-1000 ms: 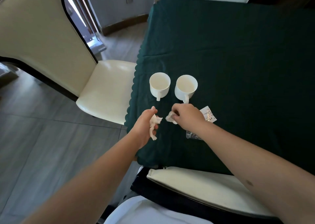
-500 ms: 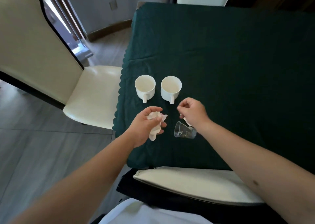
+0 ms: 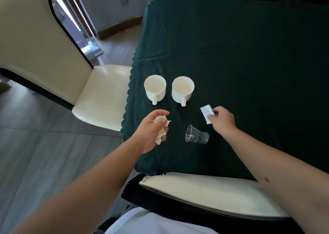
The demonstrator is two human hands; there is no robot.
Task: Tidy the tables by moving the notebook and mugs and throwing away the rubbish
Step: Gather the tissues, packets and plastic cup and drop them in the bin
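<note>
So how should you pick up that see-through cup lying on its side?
The cup lies tipped over on the green cloth, its wide mouth pointing left and its narrow base right. Come down from above and close the grip around its middle, thumb on the near side and fingers on the far side, so it probably can't roll. The right hand is nearest.

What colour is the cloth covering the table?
Dark green, with a scalloped edge; the tablecloth shows plainly in the head view.
</note>
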